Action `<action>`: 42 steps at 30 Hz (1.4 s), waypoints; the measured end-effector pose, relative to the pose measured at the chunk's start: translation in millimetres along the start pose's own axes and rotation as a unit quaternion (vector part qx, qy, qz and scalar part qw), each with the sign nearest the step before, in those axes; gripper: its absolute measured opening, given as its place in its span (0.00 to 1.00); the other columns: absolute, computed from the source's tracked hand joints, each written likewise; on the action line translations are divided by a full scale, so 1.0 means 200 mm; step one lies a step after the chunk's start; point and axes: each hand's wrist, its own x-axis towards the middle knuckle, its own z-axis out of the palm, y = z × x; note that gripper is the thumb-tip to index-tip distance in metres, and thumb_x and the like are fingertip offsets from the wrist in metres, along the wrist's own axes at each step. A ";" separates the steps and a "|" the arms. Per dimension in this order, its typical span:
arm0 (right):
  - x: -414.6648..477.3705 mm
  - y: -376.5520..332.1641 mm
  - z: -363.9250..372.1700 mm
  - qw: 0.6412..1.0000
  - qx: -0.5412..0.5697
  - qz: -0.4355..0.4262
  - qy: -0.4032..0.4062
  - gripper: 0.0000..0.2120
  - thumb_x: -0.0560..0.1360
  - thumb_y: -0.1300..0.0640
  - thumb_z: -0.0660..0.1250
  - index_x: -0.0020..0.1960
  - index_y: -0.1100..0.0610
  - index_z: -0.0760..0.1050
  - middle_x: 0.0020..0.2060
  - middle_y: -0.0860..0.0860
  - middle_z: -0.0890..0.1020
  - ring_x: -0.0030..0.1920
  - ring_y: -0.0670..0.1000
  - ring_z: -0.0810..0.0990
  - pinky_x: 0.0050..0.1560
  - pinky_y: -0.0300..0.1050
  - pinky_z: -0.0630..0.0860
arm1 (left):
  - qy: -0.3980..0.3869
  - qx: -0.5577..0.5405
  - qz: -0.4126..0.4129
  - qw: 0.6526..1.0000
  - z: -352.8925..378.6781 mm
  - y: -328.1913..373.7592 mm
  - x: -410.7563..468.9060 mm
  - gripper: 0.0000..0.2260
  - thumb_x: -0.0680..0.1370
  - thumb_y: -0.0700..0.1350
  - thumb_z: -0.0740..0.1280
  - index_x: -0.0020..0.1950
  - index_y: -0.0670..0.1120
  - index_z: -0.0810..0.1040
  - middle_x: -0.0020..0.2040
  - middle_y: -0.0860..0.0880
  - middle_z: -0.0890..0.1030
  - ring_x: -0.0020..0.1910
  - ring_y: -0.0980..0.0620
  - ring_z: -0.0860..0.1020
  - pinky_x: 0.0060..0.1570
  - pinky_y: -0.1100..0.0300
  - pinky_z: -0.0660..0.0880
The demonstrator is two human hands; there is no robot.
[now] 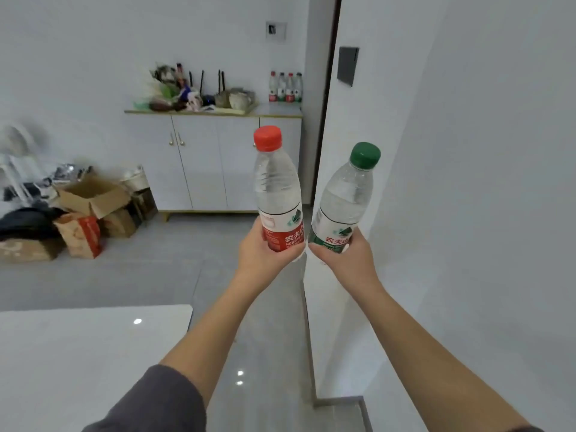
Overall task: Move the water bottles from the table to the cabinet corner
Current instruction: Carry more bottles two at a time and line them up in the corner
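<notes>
Head view. Both bare forearms extend forward and slightly upward, converging toward the centre of the frame, each hand raised at mid-height with the back of the hand toward the camera. The left hand [260, 249] has its fingers wrapped around the lower, labelled part of the red-capped bottle [277, 194], which stands nearly upright. The right hand [346, 255] has its fingers wrapped around the base of the green-capped bottle [346, 198], which tilts to the right at its cap. The two bottles are just beside each other at label height and diverge toward the caps; both are held in the air above the floor [149, 275]. A dark sleeve [156, 403] covers the left upper forearm. At lower left lies the corner of a white counter [78, 353]. Farther back, a white cabinet [215, 163] stands against the wall, its top carrying a clutter of utensils and, at its right corner, four bottles [285, 87] in a row. Cardboard boxes [90, 198] sit on the floor left of the cabinet.
</notes>
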 end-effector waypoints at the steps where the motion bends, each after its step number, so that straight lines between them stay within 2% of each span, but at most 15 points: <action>1: 0.04 -0.06 0.00 1.000 -0.001 -0.014 0.001 0.23 0.64 0.54 0.80 0.52 0.41 0.74 0.44 0.37 0.84 0.45 0.38 0.83 0.43 0.37 0.80 | 0.006 0.002 0.010 1.000 -0.03 0.05 0.05 0.27 0.62 0.53 0.80 0.56 0.61 0.74 0.48 0.66 0.81 0.48 0.69 0.79 0.42 0.76 0.74; 3: 0.12 -0.19 0.00 0.999 -0.005 -0.040 0.004 0.23 0.64 0.54 0.80 0.54 0.43 0.74 0.47 0.39 0.83 0.47 0.40 0.82 0.46 0.41 0.81 | 0.016 0.010 0.031 0.999 -0.08 0.18 0.16 0.27 0.62 0.53 0.80 0.58 0.59 0.74 0.48 0.65 0.81 0.47 0.70 0.79 0.39 0.76 0.74; 5: 0.18 -0.31 0.01 0.998 -0.006 -0.066 0.008 0.26 0.65 0.54 0.80 0.58 0.46 0.73 0.50 0.41 0.82 0.50 0.41 0.81 0.46 0.38 0.79 | 0.021 0.009 0.045 0.999 -0.14 0.30 0.25 0.26 0.64 0.51 0.80 0.57 0.60 0.74 0.48 0.64 0.81 0.46 0.69 0.79 0.40 0.72 0.74; 8: 0.25 -0.48 0.01 0.995 0.003 -0.097 0.012 0.28 0.65 0.54 0.79 0.60 0.46 0.70 0.52 0.39 0.81 0.52 0.38 0.79 0.44 0.31 0.74 | 0.030 0.011 0.065 0.997 -0.23 0.48 0.37 0.24 0.64 0.50 0.80 0.54 0.61 0.74 0.47 0.64 0.81 0.46 0.67 0.80 0.43 0.67 0.75; 12: 0.34 -0.66 0.02 0.992 0.009 -0.128 0.014 0.29 0.66 0.53 0.79 0.62 0.46 0.70 0.54 0.41 0.81 0.55 0.43 0.80 0.54 0.44 0.79 | 0.033 0.019 0.083 0.996 -0.32 0.63 0.45 0.28 0.64 0.53 0.80 0.60 0.57 0.74 0.51 0.59 0.82 0.50 0.60 0.80 0.49 0.57 0.79; 15: 0.38 -0.75 0.02 0.989 0.017 -0.144 0.011 0.29 0.66 0.52 0.79 0.62 0.44 0.70 0.54 0.41 0.81 0.55 0.44 0.80 0.57 0.48 0.79 | 0.032 0.014 0.089 0.995 -0.37 0.69 0.47 0.24 0.63 0.55 0.80 0.55 0.59 0.75 0.49 0.58 0.83 0.48 0.60 0.81 0.45 0.59 0.80; 23: 0.43 -0.83 0.04 0.987 0.046 -0.157 -0.002 0.29 0.65 0.52 0.80 0.63 0.46 0.74 0.53 0.40 0.83 0.54 0.42 0.82 0.54 0.43 0.79 | 0.040 -0.002 0.080 0.996 -0.43 0.73 0.51 0.21 0.63 0.55 0.80 0.50 0.62 0.75 0.48 0.59 0.83 0.48 0.60 0.81 0.47 0.60 0.78; 26: 0.47 -0.84 0.06 0.987 0.046 -0.152 -0.003 0.26 0.66 0.53 0.80 0.61 0.47 0.75 0.53 0.41 0.83 0.53 0.43 0.82 0.53 0.43 0.80 | 0.043 0.009 0.080 0.996 -0.47 0.74 0.55 0.23 0.64 0.54 0.80 0.56 0.59 0.76 0.49 0.58 0.83 0.49 0.58 0.81 0.49 0.58 0.78; 28: 0.50 -0.85 0.08 0.987 0.049 -0.150 0.001 0.25 0.65 0.53 0.80 0.58 0.44 0.75 0.51 0.40 0.83 0.52 0.41 0.82 0.51 0.41 0.80 | 0.041 0.020 0.082 0.996 -0.49 0.75 0.58 0.27 0.65 0.54 0.79 0.62 0.55 0.76 0.52 0.57 0.82 0.51 0.57 0.80 0.51 0.58 0.78; 31: 0.55 -0.86 0.11 0.986 0.064 -0.152 0.007 0.25 0.65 0.53 0.80 0.56 0.41 0.73 0.50 0.38 0.83 0.49 0.38 0.82 0.47 0.37 0.79 | 0.041 0.028 0.087 0.995 -0.52 0.74 0.62 0.28 0.66 0.53 0.79 0.64 0.53 0.75 0.53 0.56 0.82 0.52 0.56 0.80 0.51 0.58 0.78; 36: 0.66 -0.85 0.14 0.986 0.077 -0.147 0.030 0.25 0.65 0.54 0.80 0.57 0.41 0.72 0.50 0.38 0.82 0.49 0.37 0.82 0.45 0.36 0.78 | 0.047 0.030 0.083 0.995 -0.56 0.71 0.75 0.25 0.66 0.54 0.79 0.60 0.57 0.74 0.51 0.58 0.82 0.50 0.59 0.80 0.47 0.62 0.77; 39: 0.77 -0.82 0.16 0.986 0.077 -0.142 0.039 0.27 0.66 0.55 0.80 0.60 0.44 0.73 0.51 0.39 0.82 0.51 0.40 0.82 0.48 0.38 0.79 | 0.054 0.032 0.079 0.995 -0.56 0.67 0.86 0.25 0.65 0.55 0.79 0.59 0.58 0.76 0.49 0.58 0.83 0.49 0.59 0.81 0.46 0.62 0.77; 42: 0.89 -0.77 0.20 0.986 0.085 -0.138 0.037 0.26 0.66 0.56 0.80 0.59 0.44 0.74 0.52 0.41 0.83 0.52 0.42 0.82 0.49 0.41 0.79 | 0.062 0.033 0.078 0.994 -0.53 0.62 0.97 0.22 0.64 0.55 0.80 0.53 0.62 0.75 0.47 0.61 0.82 0.47 0.62 0.80 0.42 0.66 0.75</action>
